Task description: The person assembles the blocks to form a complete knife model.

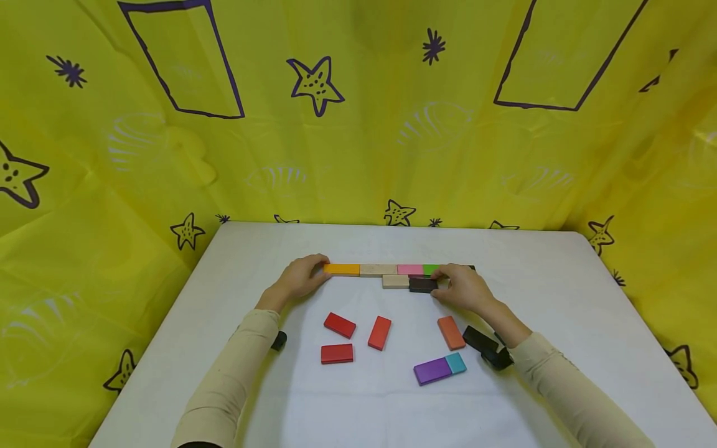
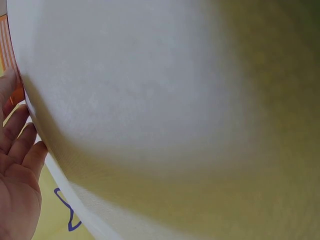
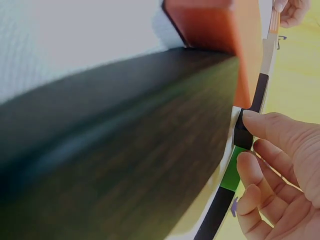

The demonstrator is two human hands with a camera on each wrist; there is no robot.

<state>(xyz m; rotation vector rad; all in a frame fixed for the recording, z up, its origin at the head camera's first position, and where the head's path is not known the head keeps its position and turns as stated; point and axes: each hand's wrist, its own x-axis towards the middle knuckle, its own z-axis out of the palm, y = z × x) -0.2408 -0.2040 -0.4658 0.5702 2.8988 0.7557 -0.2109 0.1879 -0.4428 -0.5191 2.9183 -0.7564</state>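
A row of flat blocks runs across the far part of the table: an orange block (image 1: pixel 342 269), a plain wood block (image 1: pixel 378 269), a pink block (image 1: pixel 411 269), a green block (image 1: pixel 430 269) and a black one partly hidden. In front of the row lie another plain wood block (image 1: pixel 395 282) and a black block (image 1: pixel 421 285), end to end. My left hand (image 1: pixel 298 279) holds the orange block's left end between thumb and fingers. With thumb and fingertips, my right hand (image 1: pixel 463 287) pinches the right end of the front black block; the green block (image 3: pixel 233 169) lies close by its fingers.
Nearer the front lie several loose blocks: red blocks (image 1: pixel 337 353), an orange-red block (image 1: pixel 451 333), dark blocks (image 1: pixel 480 339) beside the right wrist, and a purple block (image 1: pixel 432 371) touching a turquoise block (image 1: pixel 456 363). A yellow patterned curtain (image 1: pixel 358 155) hangs behind the white table (image 1: pixel 358 410).
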